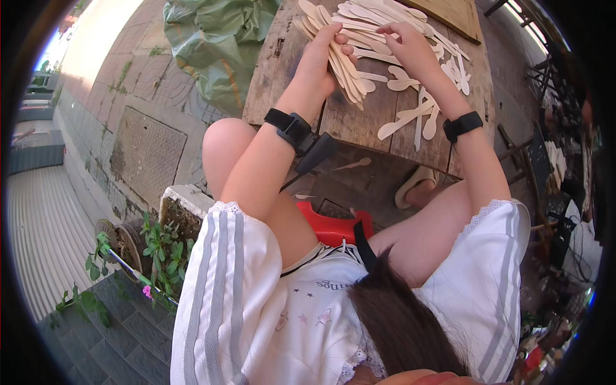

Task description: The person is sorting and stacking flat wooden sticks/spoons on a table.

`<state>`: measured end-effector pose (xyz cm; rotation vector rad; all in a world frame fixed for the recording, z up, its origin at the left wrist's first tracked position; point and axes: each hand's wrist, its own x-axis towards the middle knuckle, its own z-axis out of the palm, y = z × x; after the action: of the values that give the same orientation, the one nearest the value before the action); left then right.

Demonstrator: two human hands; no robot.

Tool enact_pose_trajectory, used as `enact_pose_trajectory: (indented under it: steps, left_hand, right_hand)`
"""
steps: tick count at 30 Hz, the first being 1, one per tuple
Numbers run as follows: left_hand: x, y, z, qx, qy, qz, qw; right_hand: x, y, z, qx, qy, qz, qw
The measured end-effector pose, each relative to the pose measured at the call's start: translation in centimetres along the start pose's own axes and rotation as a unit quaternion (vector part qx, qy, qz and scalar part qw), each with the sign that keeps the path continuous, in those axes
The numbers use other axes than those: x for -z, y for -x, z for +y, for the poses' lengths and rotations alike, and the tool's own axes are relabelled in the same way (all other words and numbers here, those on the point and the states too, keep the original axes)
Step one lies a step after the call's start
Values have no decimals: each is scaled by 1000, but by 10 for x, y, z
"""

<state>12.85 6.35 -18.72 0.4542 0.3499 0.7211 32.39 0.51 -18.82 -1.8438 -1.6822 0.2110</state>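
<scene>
My left hand [317, 64] is closed round a thick bundle of wooden spoons [347, 76], held upright and tilted over the table. To its right, my right hand [410, 48] hovers above the loose pile of wooden spoons [375, 19], thumb and forefinger curled near each other. Whether anything sits between those fingertips I cannot tell. Several more loose wooden spoons [427, 115] lie scattered on the near right part of the worn wooden table [353, 119]. Both wrists wear black bands.
A green plastic bag [215, 48] stands left of the table. At the table's far right lies a wooden board [452, 16]. Beneath me is a red plastic stool [327, 226], and one spoon [354, 163] lies on the ground under the table. A potted plant [163, 247] is at my left.
</scene>
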Motion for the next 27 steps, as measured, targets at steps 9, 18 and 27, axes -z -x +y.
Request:
enact_pose_trajectory:
  steps: [9, 18, 27]
  left_hand:
    - [-5, 1, 16, -70, 19, 10, 997]
    - [7, -1, 19, -106, 5, 58, 993]
    - [4, 3, 17, -94, -87, 0, 992]
  right_hand:
    - [-18, 14, 11, 92, 261, -6, 961]
    - [-7, -4, -14, -63, -219, -2, 974]
    - [-15, 5, -51, -144, -462, -130, 866]
